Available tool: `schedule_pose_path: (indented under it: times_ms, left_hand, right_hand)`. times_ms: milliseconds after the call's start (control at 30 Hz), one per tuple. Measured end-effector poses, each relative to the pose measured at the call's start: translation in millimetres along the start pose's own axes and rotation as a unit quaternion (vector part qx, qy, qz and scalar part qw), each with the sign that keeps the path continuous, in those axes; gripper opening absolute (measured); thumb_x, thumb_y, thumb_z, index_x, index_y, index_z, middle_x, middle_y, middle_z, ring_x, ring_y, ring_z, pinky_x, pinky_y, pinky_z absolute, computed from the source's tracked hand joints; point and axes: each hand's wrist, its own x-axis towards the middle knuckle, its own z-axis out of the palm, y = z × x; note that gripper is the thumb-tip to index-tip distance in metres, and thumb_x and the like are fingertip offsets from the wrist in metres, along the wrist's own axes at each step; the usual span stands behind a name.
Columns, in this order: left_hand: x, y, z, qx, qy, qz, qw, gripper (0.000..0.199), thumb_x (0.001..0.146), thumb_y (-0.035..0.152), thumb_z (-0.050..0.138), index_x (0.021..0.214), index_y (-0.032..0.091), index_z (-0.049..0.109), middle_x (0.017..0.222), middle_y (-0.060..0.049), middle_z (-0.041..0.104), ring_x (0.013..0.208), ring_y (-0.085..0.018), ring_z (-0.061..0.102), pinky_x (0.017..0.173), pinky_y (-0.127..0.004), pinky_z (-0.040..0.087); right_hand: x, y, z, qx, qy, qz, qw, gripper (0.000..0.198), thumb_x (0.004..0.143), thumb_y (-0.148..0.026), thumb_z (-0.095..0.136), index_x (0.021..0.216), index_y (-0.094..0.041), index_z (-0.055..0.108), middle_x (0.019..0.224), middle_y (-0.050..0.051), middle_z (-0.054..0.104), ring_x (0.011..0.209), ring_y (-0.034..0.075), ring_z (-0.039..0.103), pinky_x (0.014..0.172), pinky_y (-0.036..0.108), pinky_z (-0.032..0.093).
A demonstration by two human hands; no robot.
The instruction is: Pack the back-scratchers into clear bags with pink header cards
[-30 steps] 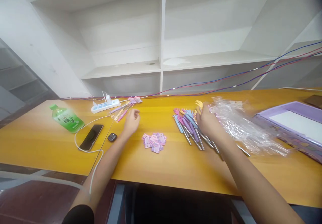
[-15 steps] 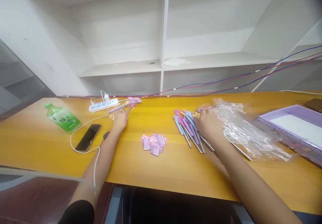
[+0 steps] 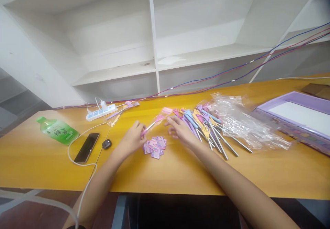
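My left hand (image 3: pixel 132 138) was closed, fingers bent around the pink handle end of a back scratcher (image 3: pixel 154 123) in a clear wrapper, which slanted up and away over the table (image 3: pixel 175 177), between my two hands, toward the pink card top at its far end. My right hand (image 3: pixel 182 129) was partly open, its fingers loosely curved and spread, close beside that far end; I couldn't tell whether a fingertip touched the wrapper, and I saw nothing clasped in it. Just below the gap between my hands lay a small heap of pink and purple cards (image 3: pixel 155 147), overlapping each other. Beyond my right hand, a pile of loose back scratchers (image 3: pixel 203 126) fanned out, with pink, blue, yellow and purple hand-shaped heads and metal rods, and right next to it sprawled a heap of clear plastic bags (image 3: pixel 247 124). Farther right sat a purple box (image 3: pixel 291 119) with a white panel inside. On my left, a couple of packed scratchers (image 3: pixel 121 112) lay near a white power strip (image 3: pixel 101 112) with plugs in it. Nearer my left forearm were a small black case (image 3: pixel 106 144), a dark phone (image 3: pixel 87 147) and a white cord (image 3: pixel 69 150) looping around the phone, with a green drink bottle (image 3: pixel 59 131) lying tilted past them
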Motion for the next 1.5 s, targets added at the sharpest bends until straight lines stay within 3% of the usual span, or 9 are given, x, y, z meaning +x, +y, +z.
schedule_pose_path:
  times_ms: [133,333,433,567,667,767,933,1100,1500]
  left_hand:
    - [-20.8,33.2,-9.1,-0.062,-0.048,0.023,0.997,0.026,0.078,0.013,0.061,0.102,0.022,0.053,0.106,-0.004,0.054,0.081,-0.017,0.055,0.072,-0.030,0.044]
    - [-29.5,19.4,-13.7,-0.161,-0.106,-0.009,0.981,0.036,0.080,0.017,0.061,0.113,0.023,0.047,0.083,0.004,0.049,0.069,-0.014,0.047,0.064,-0.026,0.037]
    - [-32.5,5.6,-14.7,-0.175,-0.148,-0.009,0.973,0.041,0.081,0.016,0.058,0.119,0.024,0.045,0.082,0.005,0.048,0.066,-0.013,0.045,0.063,-0.025,0.038]
    - [-28.3,7.6,-19.0,-0.185,-0.187,-0.018,0.965,0.048,0.084,0.024,0.064,0.128,0.023,0.045,0.092,0.001,0.060,0.071,-0.015,0.055,0.069,-0.027,0.043]
    - [-14.4,24.4,-10.5,-0.239,-0.152,-0.040,0.958,0.047,0.090,0.043,0.067,0.130,0.023,0.050,0.106,-0.005,0.068,0.084,-0.019,0.064,0.073,-0.029,0.047]
    - [2.2,38.0,11.6,-0.301,-0.100,-0.045,0.947,0.032,0.100,0.049,0.053,0.109,0.020,0.063,0.103,-0.006,0.070,0.089,-0.019,0.065,0.078,-0.029,0.048]
    - [7.0,35.6,43.9,-0.344,-0.008,-0.075,0.936,0.028,0.096,0.044,0.059,0.093,0.017,0.065,0.085,-0.001,0.068,0.077,-0.015,0.061,0.071,-0.025,0.045]
    - [-2.2,32.6,50.8,-0.338,-0.013,-0.056,0.939,0.024,0.095,0.038,0.062,0.105,0.018,0.072,0.094,-0.003,0.074,0.082,-0.016,0.065,0.074,-0.025,0.047]
    - [-4.5,37.6,48.8,-0.266,-0.021,-0.001,0.964,0.027,0.098,0.039,0.059,0.104,0.018,0.075,0.090,-0.003,0.075,0.074,-0.014,0.060,0.069,-0.025,0.043]
  right_hand:
    - [1.5,17.1,10.6,0.131,0.028,0.001,0.991,0.058,0.067,-0.059,0.086,0.091,-0.021,0.050,0.080,-0.004,0.055,0.056,0.006,0.049,0.040,0.015,0.029]
    - [0.9,24.4,5.5,0.041,0.164,-0.036,0.985,0.079,0.066,-0.055,0.088,0.121,-0.030,0.039,0.107,0.002,0.055,0.056,0.009,0.055,0.033,0.019,0.034]
    - [0.1,20.6,0.5,0.024,0.125,-0.059,0.990,0.080,0.070,-0.051,0.086,0.131,-0.028,0.038,0.108,0.006,0.059,0.059,0.013,0.061,0.035,0.022,0.038]
    - [-4.7,14.8,2.1,0.009,-0.002,-0.066,0.998,0.046,0.083,-0.054,0.074,0.106,-0.022,0.051,0.072,-0.002,0.063,0.055,0.015,0.061,0.049,0.027,0.052]
    - [-11.7,17.5,11.5,-0.011,-0.054,-0.070,0.996,0.039,0.087,-0.055,0.070,0.099,-0.023,0.051,0.067,-0.002,0.064,0.057,0.017,0.064,0.056,0.031,0.056]
    - [-18.3,26.4,19.5,-0.035,-0.097,-0.081,0.991,0.039,0.091,-0.055,0.065,0.109,-0.023,0.051,0.073,0.000,0.067,0.062,0.019,0.067,0.060,0.033,0.059]
    - [-19.9,38.3,13.9,-0.204,0.026,-0.242,0.948,0.038,0.094,-0.044,0.068,0.119,-0.024,0.048,0.113,0.010,0.062,0.081,0.020,0.069,0.063,0.036,0.062]
    - [-18.3,40.9,7.5,-0.338,-0.004,-0.359,0.870,0.005,0.099,-0.026,0.060,0.103,-0.023,0.058,0.114,0.011,0.057,0.095,0.021,0.067,0.074,0.037,0.065]
    - [-22.8,44.4,10.6,-0.327,0.021,-0.383,0.864,0.007,0.091,-0.015,0.059,0.093,-0.022,0.059,0.110,0.010,0.060,0.098,0.021,0.067,0.072,0.035,0.067]
